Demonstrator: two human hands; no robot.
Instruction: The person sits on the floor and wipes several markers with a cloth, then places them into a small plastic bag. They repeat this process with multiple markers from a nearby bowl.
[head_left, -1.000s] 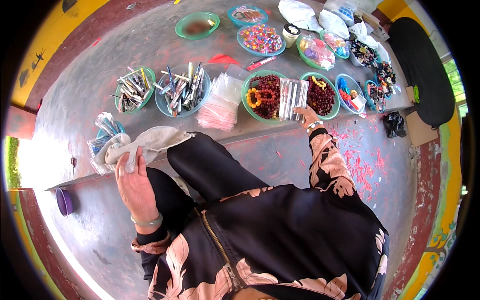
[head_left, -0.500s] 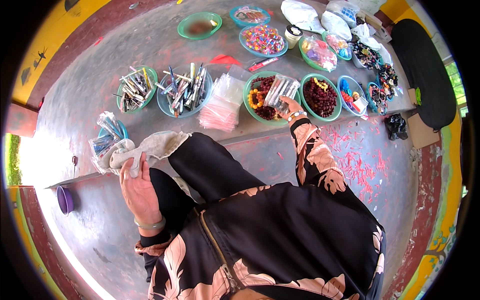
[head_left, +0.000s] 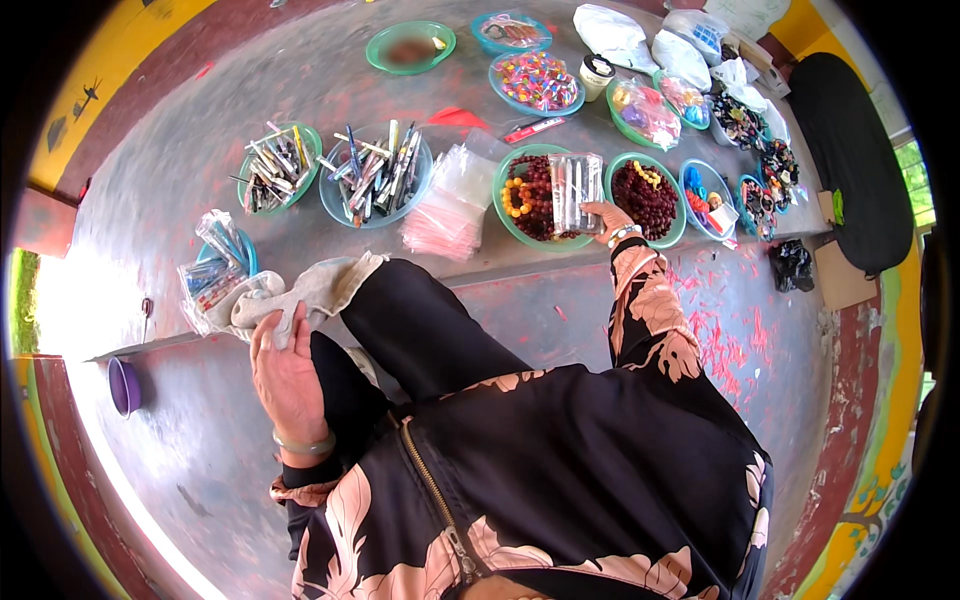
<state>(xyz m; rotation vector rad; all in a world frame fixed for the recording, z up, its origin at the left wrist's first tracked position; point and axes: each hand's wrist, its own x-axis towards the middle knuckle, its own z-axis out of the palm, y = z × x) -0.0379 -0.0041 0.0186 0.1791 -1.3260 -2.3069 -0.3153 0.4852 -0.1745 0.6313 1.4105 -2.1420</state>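
Grey, red-stained concrete ledge (head_left: 180, 160), raised above the floor (head_left: 760, 330). Directly on top: green and blue bowls of pens (head_left: 375, 175), bowls of beads (head_left: 535, 185), clear plastic bags (head_left: 450, 200), a grey cloth (head_left: 320, 285).

Grey concrete floor (head_left: 180, 150) – pink-stained, yellow border (head_left: 110, 90), bright daylight

Two bowls of pens (head_left: 375, 175), stacked clear bags (head_left: 450, 205) and a purple cup (head_left: 124, 385) sit around.

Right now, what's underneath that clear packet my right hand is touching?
The clear packet lies across the rim of a green bowl of dark red and yellow beads, the right hand at its lower edge. The beads directly beneath it are mostly covered.
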